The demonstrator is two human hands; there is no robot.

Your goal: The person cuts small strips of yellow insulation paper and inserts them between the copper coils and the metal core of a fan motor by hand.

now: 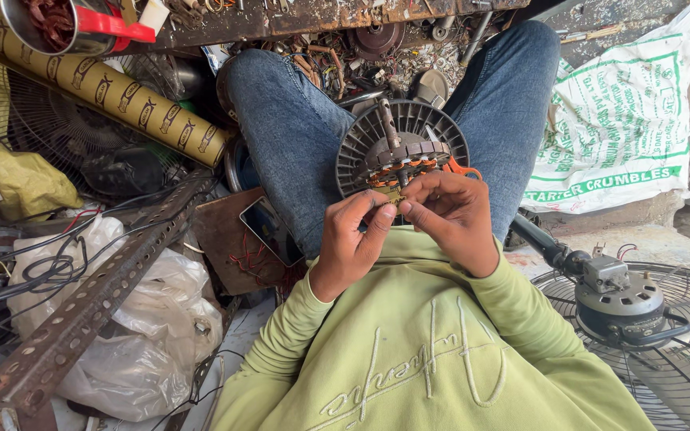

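A round grey fan motor housing (361,148) with a copper-wound stator (409,160) and a steel shaft sticking up rests on my lap between my knees in blue jeans. My left hand (350,243) pinches at the near edge of the stator windings with thumb and forefinger. My right hand (453,215) meets it from the right, fingertips closed on the same spot at the winding's edge. An orange part (465,168) shows just behind my right hand. Green sleeves cover both forearms.
A perforated rusty metal angle bar (97,303) crosses the left side over plastic bags and black cables. A printed cardboard tube (97,88) lies at upper left. A fan motor with wire guard (624,307) sits at lower right. A white printed sack (624,112) leans at right.
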